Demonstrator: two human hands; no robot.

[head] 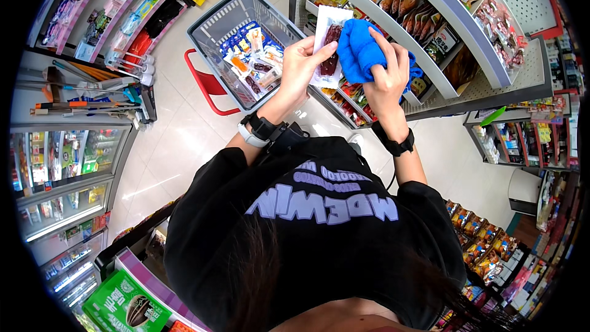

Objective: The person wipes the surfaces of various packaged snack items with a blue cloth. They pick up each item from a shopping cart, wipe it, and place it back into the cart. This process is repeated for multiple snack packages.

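My left hand [298, 67] grips the edge of a clear and white sealed packet [330, 50] that holds a dark reddish-brown sausage-like snack. My right hand [387, 67] is closed around a bunched blue cloth [362, 50], which meets the packet's right edge. Below and left of my hands stands a grey plastic shopping basket [203, 20] with a red handle [207, 87]. Several similar snack packets [256, 62] lie inside it on blue printed packaging. Beyond my hands, packaged snacks [410, 11] fill a curved-looking grey shelf unit.
The shelf edge [387, 18] runs close beside my right hand. At left are hanging goods, mops and brushes [92, 101], and a glass-door cooler [69, 157]. A green snack bag [126, 304] lies at lower left. More stocked shelves [525, 140] stand at right, across the tiled floor [451, 143].
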